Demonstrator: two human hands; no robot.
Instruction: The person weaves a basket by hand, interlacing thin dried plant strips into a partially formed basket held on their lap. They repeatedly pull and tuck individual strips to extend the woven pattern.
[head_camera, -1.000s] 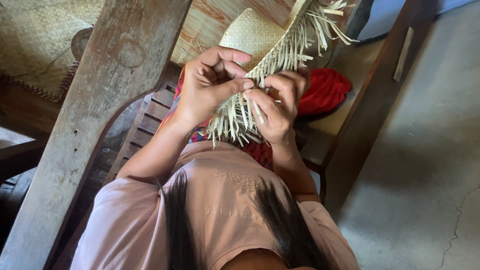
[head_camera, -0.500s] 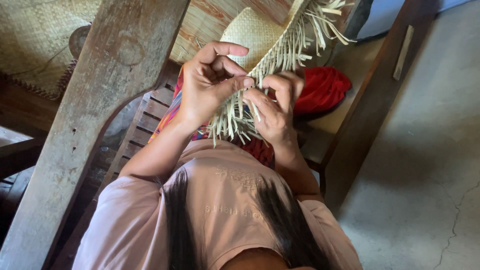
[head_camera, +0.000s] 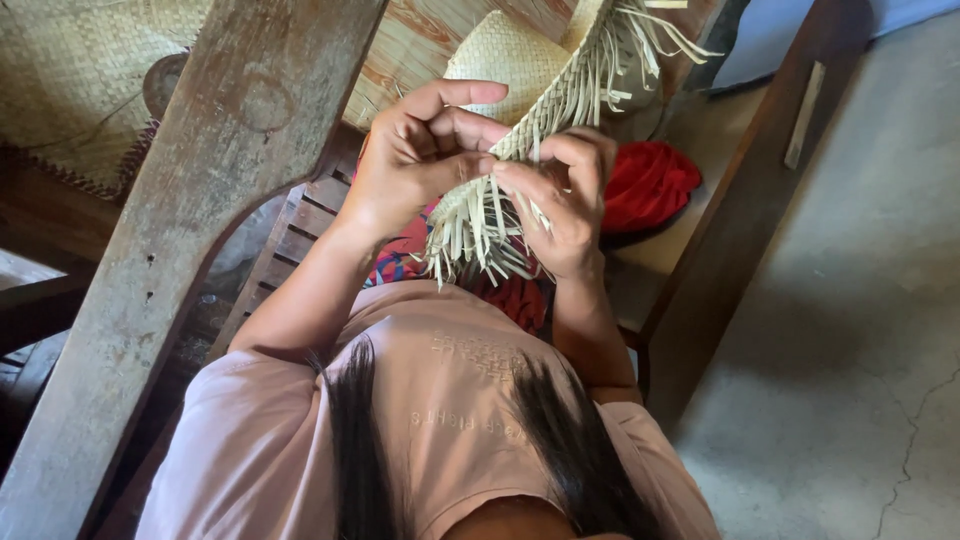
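Two bare hands are at work here, both up on one woven straw hat (head_camera: 505, 55) held just above the lap, its pale crown at the top of the view and its unfinished brim edge running down between the hands. The left hand (head_camera: 420, 150) is curled nearly closed, thumb and forefinger pinching the plaited edge, the index finger arched out over the top. The right hand (head_camera: 565, 200) faces it, fingers bent tight around the same edge, thumb tip touching the left thumb at the weave. From that edge one thick fringe of loose straw strips (head_camera: 475, 230) fans downward below the hands, too many to count, and a second spray of strips (head_camera: 655, 35) sticks out at the top right. Behind the right hand lies one red cloth (head_camera: 650, 180) on a wooden bench (head_camera: 690, 130). One heavy weathered wooden beam (head_camera: 200, 210) slants across the left, and one woven mat (head_camera: 70, 90) shows at the upper left. A pink shirt (head_camera: 440, 420) fills the foreground, with two locks of dark hair hanging over it.
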